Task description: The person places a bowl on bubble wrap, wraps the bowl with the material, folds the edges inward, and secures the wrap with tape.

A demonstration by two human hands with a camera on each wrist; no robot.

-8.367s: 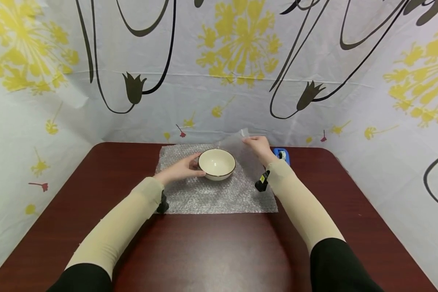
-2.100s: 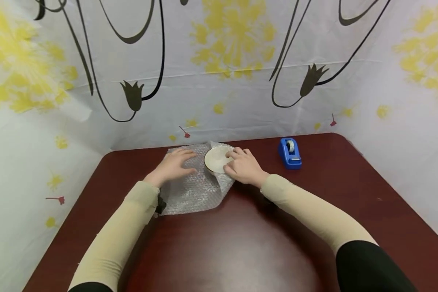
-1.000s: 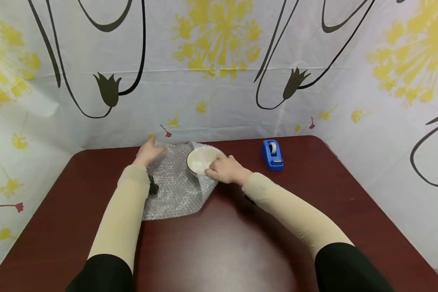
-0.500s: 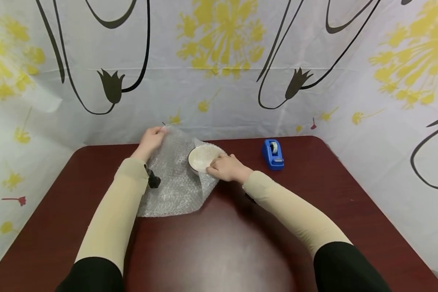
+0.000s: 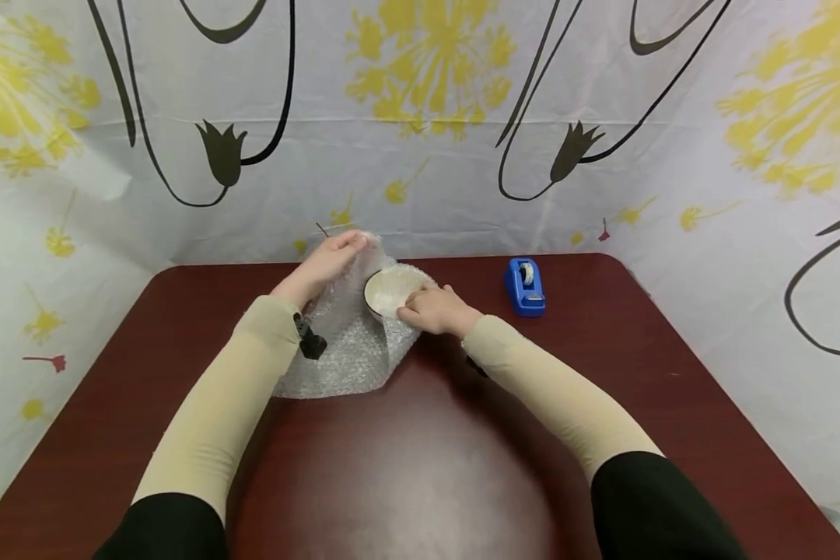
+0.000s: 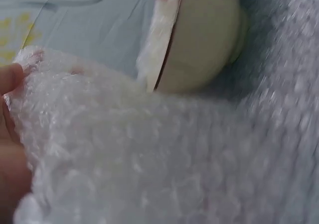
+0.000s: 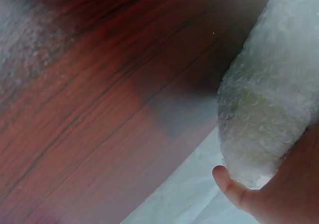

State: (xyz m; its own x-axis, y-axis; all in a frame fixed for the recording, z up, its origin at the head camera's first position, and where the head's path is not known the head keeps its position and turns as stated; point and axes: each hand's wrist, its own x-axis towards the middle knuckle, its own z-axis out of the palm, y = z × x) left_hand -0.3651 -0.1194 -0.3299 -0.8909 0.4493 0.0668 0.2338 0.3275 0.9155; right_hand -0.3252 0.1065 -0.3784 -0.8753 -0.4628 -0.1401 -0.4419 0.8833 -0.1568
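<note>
A cream bowl with a dark rim stands at the back of the table, bubble wrap under it and folded up over its right side. My right hand grips the bowl's right edge through the folded wrap; in the right wrist view the wrapped side lies against the palm. My left hand pinches the far left corner of the sheet and holds it raised beside the bowl. The left wrist view shows the lifted wrap in front of the bowl's bare outer wall.
A blue tape dispenser stands on the dark red table, right of the bowl. Behind the table hangs a white cloth with yellow flowers and dark tulips.
The left hand has gone from hovering left of the bowl to the sheet's far left corner, lifted it and brought it right towards the bowl. The right hand has kept its hold on the wrapped side.
</note>
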